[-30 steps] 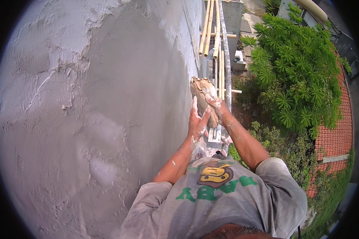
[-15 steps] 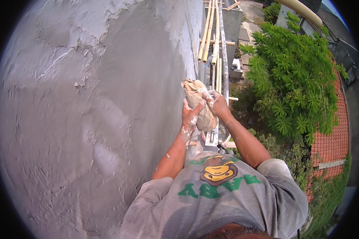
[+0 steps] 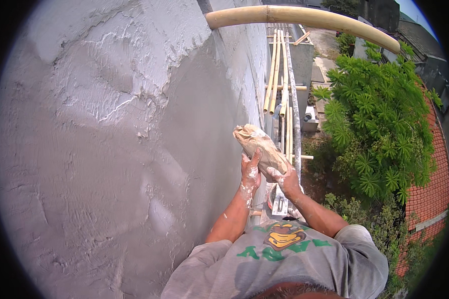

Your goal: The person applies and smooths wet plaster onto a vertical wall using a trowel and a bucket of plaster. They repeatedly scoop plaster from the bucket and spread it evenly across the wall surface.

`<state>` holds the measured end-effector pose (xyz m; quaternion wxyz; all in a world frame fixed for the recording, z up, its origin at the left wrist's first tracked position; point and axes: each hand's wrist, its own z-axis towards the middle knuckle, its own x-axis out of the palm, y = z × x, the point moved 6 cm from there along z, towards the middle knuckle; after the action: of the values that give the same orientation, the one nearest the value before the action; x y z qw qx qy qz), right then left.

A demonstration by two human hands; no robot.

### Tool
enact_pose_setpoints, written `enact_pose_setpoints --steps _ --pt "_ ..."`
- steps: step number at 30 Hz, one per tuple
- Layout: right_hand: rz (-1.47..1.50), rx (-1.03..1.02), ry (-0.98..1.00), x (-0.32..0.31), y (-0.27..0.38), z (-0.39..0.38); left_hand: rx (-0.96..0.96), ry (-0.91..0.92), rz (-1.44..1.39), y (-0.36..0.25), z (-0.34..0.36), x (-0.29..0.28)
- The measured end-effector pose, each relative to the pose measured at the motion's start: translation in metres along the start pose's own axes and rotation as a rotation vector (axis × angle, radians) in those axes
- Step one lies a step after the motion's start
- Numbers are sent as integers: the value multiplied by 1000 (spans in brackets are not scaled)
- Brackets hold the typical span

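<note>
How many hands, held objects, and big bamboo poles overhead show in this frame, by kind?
Hands: 2, left hand and right hand
Crumpled brown paper bag, gripped by both hands: 1
Thick bamboo pole overhead: 1
Total: 4

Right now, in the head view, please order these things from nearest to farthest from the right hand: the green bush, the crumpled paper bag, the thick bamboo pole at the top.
1. The crumpled paper bag: the right hand grips its lower end.
2. The green bush: to the right, below on the ground.
3. The thick bamboo pole: far up, crossing the top of the picture.
</note>
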<state>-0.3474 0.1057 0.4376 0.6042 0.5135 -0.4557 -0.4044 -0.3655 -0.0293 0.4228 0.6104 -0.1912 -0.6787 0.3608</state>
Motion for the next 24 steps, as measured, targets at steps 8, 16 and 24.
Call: enact_pose_setpoints --steps 8,16,24 --pt "-141 -461 -160 -28 165 137 -249 -16 485 16 -24 -41" --pt "-46 -639 -124 25 317 296 -560 -162 619 49 -106 -112" --pt "31 -302 104 99 326 388 -425 -462 565 19 -139 -173"
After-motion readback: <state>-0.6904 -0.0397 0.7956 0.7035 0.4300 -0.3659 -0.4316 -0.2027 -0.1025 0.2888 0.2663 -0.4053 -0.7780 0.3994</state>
